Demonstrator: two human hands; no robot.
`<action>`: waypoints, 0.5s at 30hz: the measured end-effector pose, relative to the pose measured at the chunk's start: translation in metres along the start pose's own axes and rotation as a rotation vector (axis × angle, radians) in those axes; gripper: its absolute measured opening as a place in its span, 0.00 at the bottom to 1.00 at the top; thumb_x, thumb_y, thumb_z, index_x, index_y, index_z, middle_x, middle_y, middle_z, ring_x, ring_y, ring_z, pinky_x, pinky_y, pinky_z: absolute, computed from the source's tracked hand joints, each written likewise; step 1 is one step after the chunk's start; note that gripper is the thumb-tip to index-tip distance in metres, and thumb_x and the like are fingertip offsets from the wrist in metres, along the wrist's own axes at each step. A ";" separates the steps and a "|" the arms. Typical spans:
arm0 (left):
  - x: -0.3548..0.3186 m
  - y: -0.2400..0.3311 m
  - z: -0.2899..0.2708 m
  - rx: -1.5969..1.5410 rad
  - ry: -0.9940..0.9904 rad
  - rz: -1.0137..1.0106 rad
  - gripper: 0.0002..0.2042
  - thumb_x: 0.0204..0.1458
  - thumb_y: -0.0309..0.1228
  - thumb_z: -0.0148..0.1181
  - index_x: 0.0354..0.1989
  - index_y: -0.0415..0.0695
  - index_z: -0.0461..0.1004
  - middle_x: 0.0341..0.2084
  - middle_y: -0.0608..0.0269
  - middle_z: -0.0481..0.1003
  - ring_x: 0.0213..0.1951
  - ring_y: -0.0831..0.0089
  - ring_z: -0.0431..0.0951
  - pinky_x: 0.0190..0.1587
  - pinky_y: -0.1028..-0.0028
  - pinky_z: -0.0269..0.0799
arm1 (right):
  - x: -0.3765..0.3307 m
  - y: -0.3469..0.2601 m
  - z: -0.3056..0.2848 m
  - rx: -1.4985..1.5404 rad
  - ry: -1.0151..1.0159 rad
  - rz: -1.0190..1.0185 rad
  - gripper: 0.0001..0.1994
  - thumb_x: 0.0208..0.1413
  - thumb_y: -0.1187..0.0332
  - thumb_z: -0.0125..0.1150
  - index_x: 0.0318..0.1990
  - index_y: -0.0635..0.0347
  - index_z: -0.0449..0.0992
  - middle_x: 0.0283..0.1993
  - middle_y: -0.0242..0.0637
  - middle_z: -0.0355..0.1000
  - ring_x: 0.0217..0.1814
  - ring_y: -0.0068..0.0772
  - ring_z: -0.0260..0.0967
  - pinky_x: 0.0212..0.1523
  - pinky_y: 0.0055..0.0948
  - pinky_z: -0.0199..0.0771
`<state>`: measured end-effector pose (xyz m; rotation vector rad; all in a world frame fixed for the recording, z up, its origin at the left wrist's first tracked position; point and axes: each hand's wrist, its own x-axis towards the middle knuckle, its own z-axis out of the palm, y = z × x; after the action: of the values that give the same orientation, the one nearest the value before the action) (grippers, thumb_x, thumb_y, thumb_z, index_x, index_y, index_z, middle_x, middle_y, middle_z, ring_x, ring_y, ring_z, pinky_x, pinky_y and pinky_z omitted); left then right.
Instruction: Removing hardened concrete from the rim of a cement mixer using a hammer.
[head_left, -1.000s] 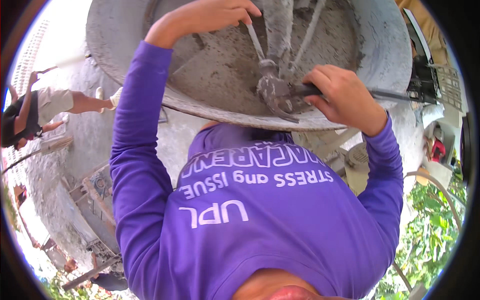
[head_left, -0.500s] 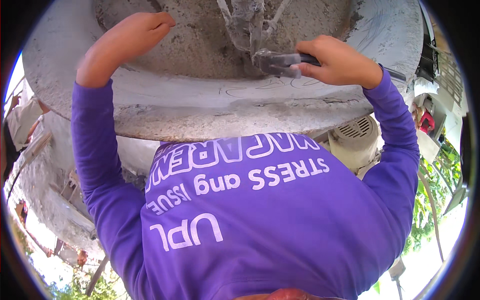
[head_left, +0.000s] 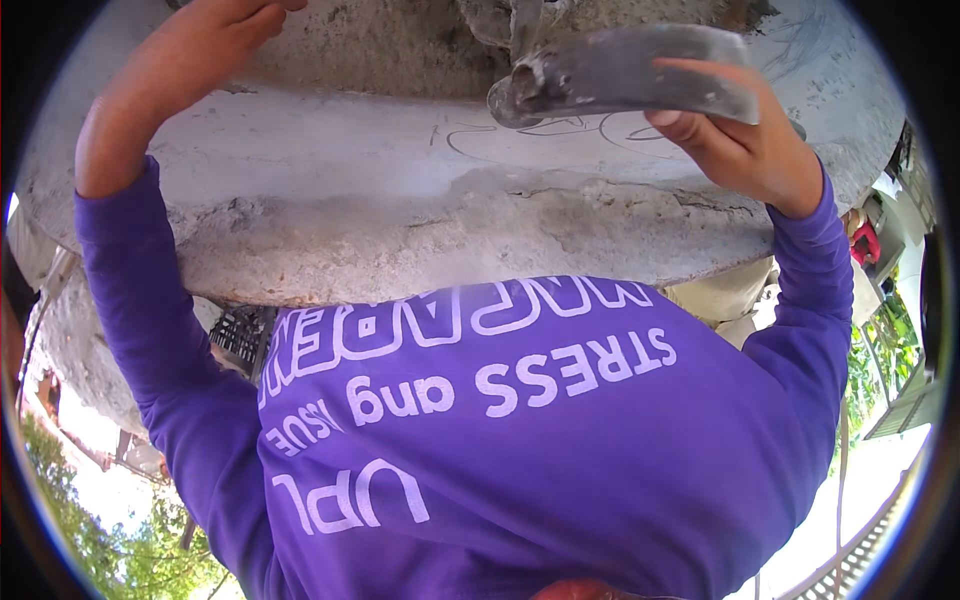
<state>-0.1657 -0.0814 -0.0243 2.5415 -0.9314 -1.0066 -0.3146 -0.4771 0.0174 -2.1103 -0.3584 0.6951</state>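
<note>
In my right hand [head_left: 750,140] is a claw hammer [head_left: 600,75] with a dark, scuffed metal head. The hammer is raised close to the view and looks large and blurred; its round face points left, and most of the handle is hidden behind the head and hand. Below and behind it spreads a wide grey drum [head_left: 330,150] with a thick, cement-crusted rim. My left hand [head_left: 215,45] hangs over the drum's left side, wrist bent, fingers curled together and cut off by the top edge. Whatever it might hold is not visible.
A grey, crusted metal bar [head_left: 525,25] stands inside the drum at the top. The drum's lip comes up against my purple shirt [head_left: 500,450]. Beneath the rim at right shows a cream-coloured housing [head_left: 720,290], and at left a black plastic crate [head_left: 238,332].
My right hand has lifted the hammer from beside the bar toward the view. My left hand has shifted up and left. The drum looks closer.
</note>
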 end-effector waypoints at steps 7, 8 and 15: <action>-0.002 0.070 -0.032 0.090 -0.142 -0.280 0.18 0.62 0.35 0.42 0.53 0.38 0.70 0.41 0.54 0.76 0.43 0.64 0.76 0.47 0.68 0.70 | 0.022 -0.015 0.019 -0.238 -0.399 -0.095 0.18 0.61 0.51 0.50 0.43 0.55 0.77 0.17 0.42 0.68 0.21 0.48 0.67 0.25 0.41 0.65; 0.000 0.041 -0.023 0.090 -0.137 -0.279 0.18 0.62 0.35 0.42 0.53 0.38 0.70 0.41 0.54 0.76 0.43 0.64 0.76 0.47 0.68 0.70 | 0.023 -0.013 0.019 -0.299 -0.455 0.020 0.18 0.61 0.50 0.49 0.43 0.55 0.77 0.17 0.42 0.68 0.21 0.48 0.67 0.25 0.41 0.65; 0.010 0.045 -0.024 -0.025 -0.108 -0.401 0.18 0.62 0.36 0.41 0.52 0.37 0.70 0.40 0.56 0.76 0.43 0.64 0.76 0.47 0.67 0.70 | 0.027 -0.018 0.019 0.204 -0.054 -0.253 0.18 0.58 0.55 0.58 0.37 0.65 0.76 0.29 0.39 0.75 0.27 0.34 0.72 0.29 0.31 0.69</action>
<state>-0.1650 -0.1221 0.0084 2.7367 -0.4323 -1.2621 -0.3039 -0.4412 0.0138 -1.8180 -0.5496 0.6127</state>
